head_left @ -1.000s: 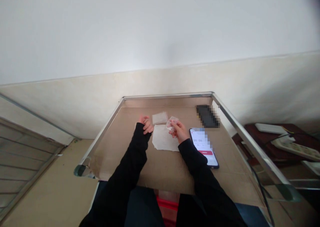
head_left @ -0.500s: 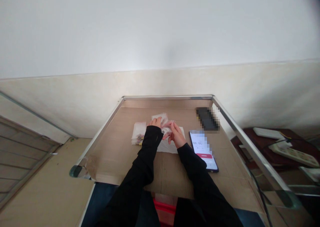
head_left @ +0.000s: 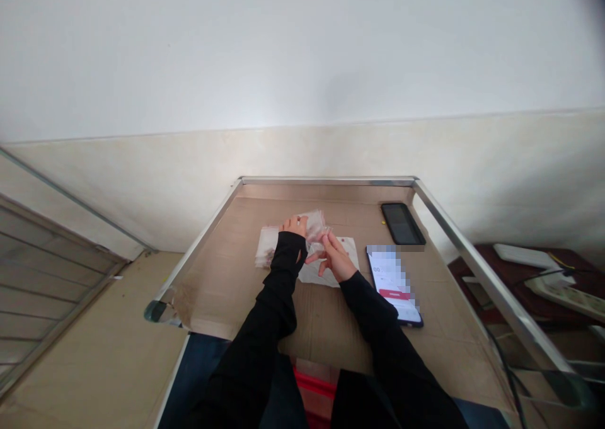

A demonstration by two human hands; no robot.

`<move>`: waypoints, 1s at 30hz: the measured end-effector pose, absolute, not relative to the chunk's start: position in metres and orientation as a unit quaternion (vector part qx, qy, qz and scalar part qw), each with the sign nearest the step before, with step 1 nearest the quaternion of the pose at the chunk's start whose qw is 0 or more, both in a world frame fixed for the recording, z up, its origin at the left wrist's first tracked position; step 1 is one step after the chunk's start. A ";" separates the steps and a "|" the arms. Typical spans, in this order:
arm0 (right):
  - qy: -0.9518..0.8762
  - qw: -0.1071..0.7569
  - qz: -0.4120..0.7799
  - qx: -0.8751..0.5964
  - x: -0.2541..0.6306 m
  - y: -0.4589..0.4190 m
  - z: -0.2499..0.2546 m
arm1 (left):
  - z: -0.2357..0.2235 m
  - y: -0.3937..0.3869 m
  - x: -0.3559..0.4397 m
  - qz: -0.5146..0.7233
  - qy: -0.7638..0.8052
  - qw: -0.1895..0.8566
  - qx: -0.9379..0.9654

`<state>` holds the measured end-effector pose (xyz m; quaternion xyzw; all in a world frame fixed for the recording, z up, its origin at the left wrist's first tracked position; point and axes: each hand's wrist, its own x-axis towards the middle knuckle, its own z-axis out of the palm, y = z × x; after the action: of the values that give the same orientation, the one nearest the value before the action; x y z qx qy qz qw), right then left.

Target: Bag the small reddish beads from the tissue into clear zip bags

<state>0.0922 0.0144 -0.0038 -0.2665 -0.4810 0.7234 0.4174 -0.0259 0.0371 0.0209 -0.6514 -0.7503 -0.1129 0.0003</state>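
Note:
In the head view, small clear plastic bags (head_left: 316,218) lie in a loose stack at the middle of the cardboard. My left hand (head_left: 293,225) is at the stack's left side, its fingers bent at a bag's edge and its thumb hidden. My right hand (head_left: 335,257) pinches the near right edge of a clear bag between thumb and forefinger, the other fingers loosely bent. Under both hands lies a white sheet (head_left: 350,247) with a few tiny specks on it. Left of my left wrist are more bags (head_left: 267,240) with small dark contents, partly covered by my sleeve.
Cardboard (head_left: 227,271) covers the metal-framed table. A phone (head_left: 394,290) with a lit screen lies right of my right forearm, with a black phone-like device (head_left: 403,223) beyond it. A power strip (head_left: 567,293) and cables sit on a dark red surface at right.
My view has shifted slightly, so the table appears further right. My hands stay close together at the bags; the right fingers have spread a little.

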 end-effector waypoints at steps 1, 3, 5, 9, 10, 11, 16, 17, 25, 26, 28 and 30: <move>-0.474 0.412 0.735 -0.255 0.093 0.015 -0.004 | 0.024 0.036 -0.027 -0.123 -0.751 0.002 -0.649; -0.461 0.408 0.754 -0.231 0.093 0.015 -0.004 | 0.028 0.033 -0.029 -0.146 -0.741 0.010 -0.656; -0.450 0.406 0.766 -0.213 0.093 0.015 -0.005 | 0.029 0.031 -0.030 -0.165 -0.727 0.006 -0.667; -0.436 0.404 0.776 -0.211 0.090 0.013 -0.007 | 0.026 0.035 -0.029 -0.285 -0.694 -0.093 -0.654; -0.434 0.407 0.774 -0.216 0.089 0.012 -0.008 | 0.025 0.038 -0.028 -0.347 -0.672 -0.151 -0.637; -0.434 0.410 0.771 -0.222 0.087 0.011 -0.010 | 0.025 0.040 -0.027 -0.414 -0.640 -0.225 -0.606; -0.486 0.384 0.749 -0.237 0.082 0.012 -0.016 | 0.033 0.047 -0.032 -0.612 -0.391 -0.608 -0.321; -0.493 0.390 0.737 -0.246 0.083 0.014 -0.015 | 0.035 0.046 -0.035 -0.619 -0.347 -0.644 -0.285; -0.433 0.536 0.629 -0.360 0.110 0.035 -0.010 | 0.041 0.025 -0.051 -0.512 -0.503 -0.528 -0.454; -0.429 0.542 0.623 -0.366 0.112 0.036 -0.011 | 0.041 0.021 -0.049 -0.481 -0.580 -0.431 -0.497; -0.438 0.545 0.612 -0.370 0.113 0.038 -0.013 | 0.040 0.014 -0.044 -0.402 -0.689 -0.224 -0.560; -0.461 0.541 0.595 -0.376 0.113 0.038 -0.014 | 0.038 0.005 -0.038 -0.334 -0.726 -0.096 -0.593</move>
<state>0.1126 0.0378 -0.0135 -0.3758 -0.4607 0.5950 0.5408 -0.0376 0.0054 0.0377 -0.5929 -0.7264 -0.3342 -0.0957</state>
